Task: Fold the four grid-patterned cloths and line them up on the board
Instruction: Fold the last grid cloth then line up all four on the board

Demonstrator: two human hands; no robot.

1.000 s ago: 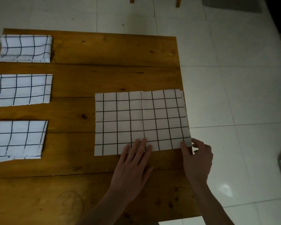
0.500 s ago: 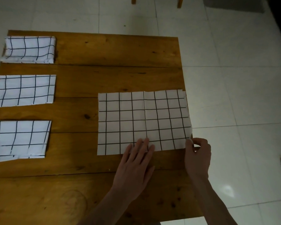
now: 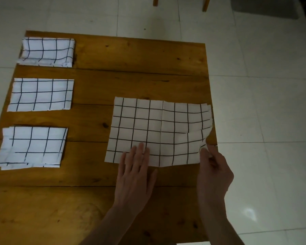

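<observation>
A white cloth with a black grid (image 3: 157, 128) lies spread on the right half of the wooden board (image 3: 131, 76). My left hand (image 3: 136, 172) presses flat on its near edge, fingers straight. My right hand (image 3: 213, 172) pinches the cloth's near right corner and lifts it, so the right edge curls up. Three folded grid cloths lie in a column along the board's left side: the far folded cloth (image 3: 48, 51), the middle folded cloth (image 3: 41, 94), and the near folded cloth (image 3: 32, 147).
The board lies on a white tiled floor (image 3: 263, 103); its right edge runs just past the spread cloth. Two wooden chair legs (image 3: 206, 4) stand beyond the far edge. A dark mat (image 3: 265, 6) lies at the top right.
My right hand closed on the near right corner and raised it, rippling the cloth's right edge. My left hand stayed pressed on the near edge. The camera view shifted slightly.
</observation>
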